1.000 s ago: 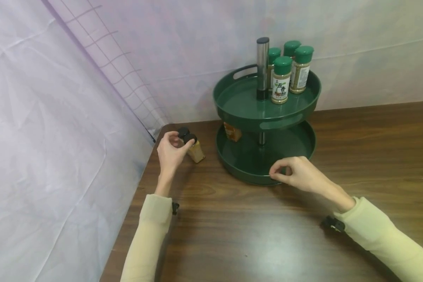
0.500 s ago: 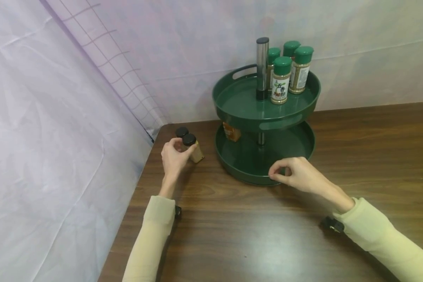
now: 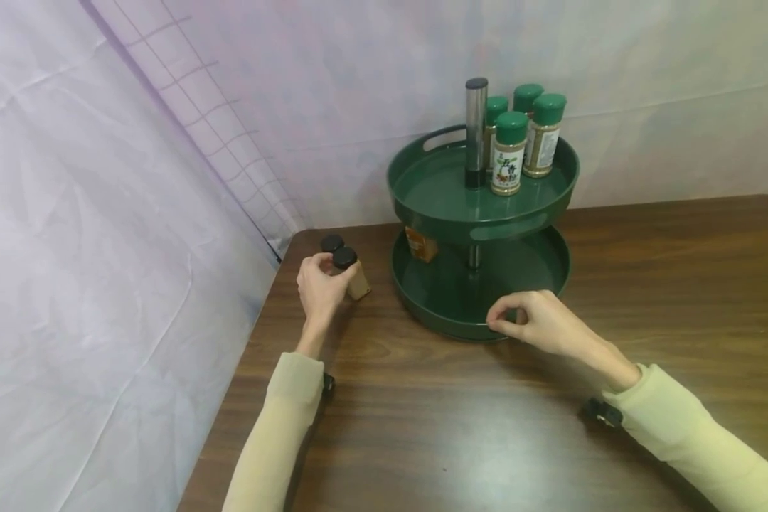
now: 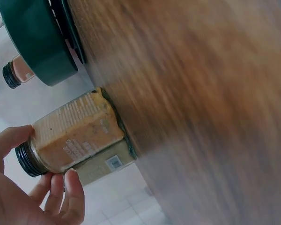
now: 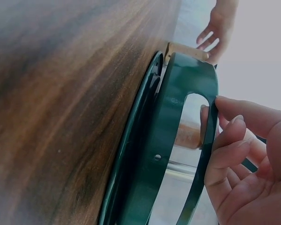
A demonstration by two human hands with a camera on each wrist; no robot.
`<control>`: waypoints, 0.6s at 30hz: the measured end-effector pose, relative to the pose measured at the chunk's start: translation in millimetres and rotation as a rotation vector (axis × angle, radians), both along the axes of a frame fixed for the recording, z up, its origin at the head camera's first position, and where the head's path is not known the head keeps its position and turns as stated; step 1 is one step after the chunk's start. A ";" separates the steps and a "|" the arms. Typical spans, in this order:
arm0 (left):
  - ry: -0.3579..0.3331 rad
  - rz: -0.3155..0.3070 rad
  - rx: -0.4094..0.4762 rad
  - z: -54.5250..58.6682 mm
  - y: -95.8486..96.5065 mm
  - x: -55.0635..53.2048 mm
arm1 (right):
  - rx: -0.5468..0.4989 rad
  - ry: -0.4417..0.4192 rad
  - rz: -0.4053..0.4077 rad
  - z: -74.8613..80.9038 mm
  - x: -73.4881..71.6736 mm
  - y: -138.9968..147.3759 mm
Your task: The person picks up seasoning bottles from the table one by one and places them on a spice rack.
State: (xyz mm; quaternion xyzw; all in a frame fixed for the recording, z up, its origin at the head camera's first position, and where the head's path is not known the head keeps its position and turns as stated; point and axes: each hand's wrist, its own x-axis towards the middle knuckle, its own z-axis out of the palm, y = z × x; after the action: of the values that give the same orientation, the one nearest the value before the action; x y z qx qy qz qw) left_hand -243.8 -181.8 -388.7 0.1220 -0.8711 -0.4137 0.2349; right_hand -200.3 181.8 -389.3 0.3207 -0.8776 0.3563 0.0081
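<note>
My left hand point(image 3: 321, 286) holds the nearer of two black-capped spice jars point(image 3: 360, 281) on the table's far left corner. In the left wrist view, its thumb and fingers sit around the neck of this square spice jar point(image 4: 75, 133), just below the cap. A second jar point(image 4: 106, 164) stands against it, partly hidden. My right hand point(image 3: 537, 321) pinches the front rim of the lower tier point(image 3: 444, 321) of a green two-tier spice rack. In the right wrist view, a finger shows through the slot in that rim point(image 5: 171, 101).
Several green-capped spice jars point(image 3: 508, 155) stand on the upper tier point(image 3: 432, 192), right of the metal post point(image 3: 476, 131). An orange-brown jar point(image 3: 421, 244) sits at the lower tier's back left. A white curtain point(image 3: 102, 284) borders the wooden table point(image 3: 422, 427) on the left.
My left hand has slid from around the black caps down and right to the nearer jar's neck. The right hand stays at the lower rim.
</note>
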 end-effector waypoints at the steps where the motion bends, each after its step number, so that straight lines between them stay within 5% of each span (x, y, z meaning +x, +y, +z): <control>1: 0.008 0.004 0.004 -0.7 -0.2 0.2 | 0.001 -0.002 0.001 -0.1 0.3 -0.4; 7: 0.063 0.021 0.017 0.8 -2.4 1.7 | 0.009 -0.005 -0.007 0.9 0.6 -1.3; 18: 0.199 -0.020 0.025 24.2 -4.1 12.8 | 0.018 0.015 -0.012 -2.1 -1.6 -1.2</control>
State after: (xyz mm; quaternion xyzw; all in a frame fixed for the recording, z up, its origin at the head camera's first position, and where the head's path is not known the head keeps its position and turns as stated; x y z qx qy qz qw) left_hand -231.0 -185.9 -364.6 0.0747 -0.8392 -0.4371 0.3148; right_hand -202.0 180.6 -391.4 0.3183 -0.8826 0.3457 0.0141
